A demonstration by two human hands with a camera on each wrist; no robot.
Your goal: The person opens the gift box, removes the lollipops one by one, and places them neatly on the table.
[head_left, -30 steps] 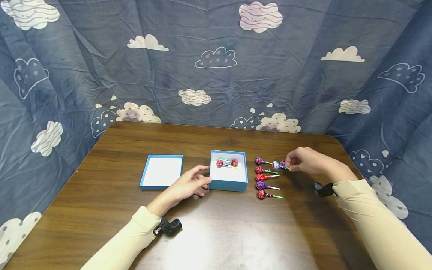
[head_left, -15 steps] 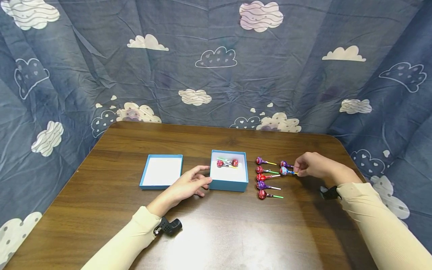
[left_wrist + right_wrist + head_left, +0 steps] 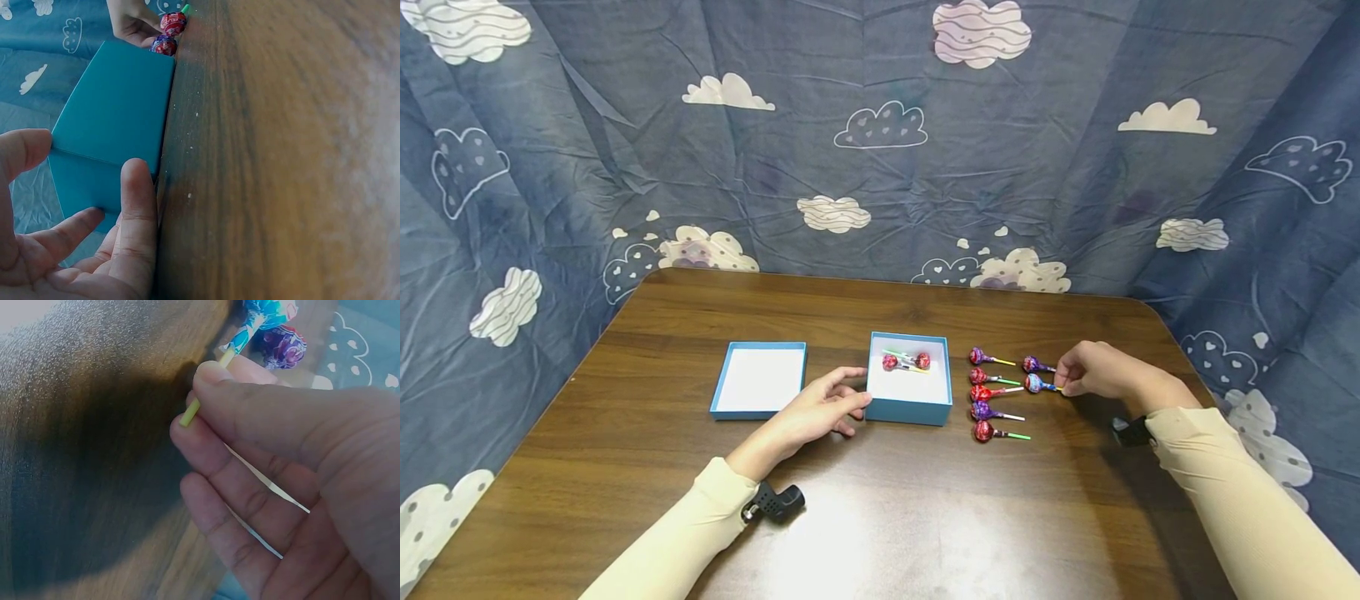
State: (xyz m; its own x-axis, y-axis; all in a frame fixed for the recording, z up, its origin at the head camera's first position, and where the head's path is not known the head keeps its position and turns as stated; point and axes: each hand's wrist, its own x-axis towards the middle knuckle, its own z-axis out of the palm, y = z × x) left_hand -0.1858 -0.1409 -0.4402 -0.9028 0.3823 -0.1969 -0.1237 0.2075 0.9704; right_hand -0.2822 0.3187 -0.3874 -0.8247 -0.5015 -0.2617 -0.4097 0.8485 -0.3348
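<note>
My right hand (image 3: 1093,369) pinches the yellow stick of a blue-wrapped lollipop (image 3: 1034,383) between thumb and fingers; in the right wrist view, the stick (image 3: 189,415) pokes out past the thumb. Close behind it is a purple-wrapped lollipop (image 3: 284,347), its stick partly hidden by the hand in the head view. My left hand (image 3: 816,408) rests against the left side of an uncovered blue box (image 3: 910,412), fingertips touching the walls of the box (image 3: 119,106). Inside the box lie two red lollipops (image 3: 922,361) with their sticks crossing.
A column of several lollipops (image 3: 983,393) in red and purple wrappers lies just right of the box, sticks pointing right. The shallow blue lid (image 3: 758,380), white inside, lies left of the box on the wooden table (image 3: 880,517). A cloud-patterned curtain (image 3: 880,183) hangs behind.
My right hand has moved right and slightly nearer with the blue-wrapped lollipop, bringing it down just in front of the purple one. The left hand and box stay in place.
</note>
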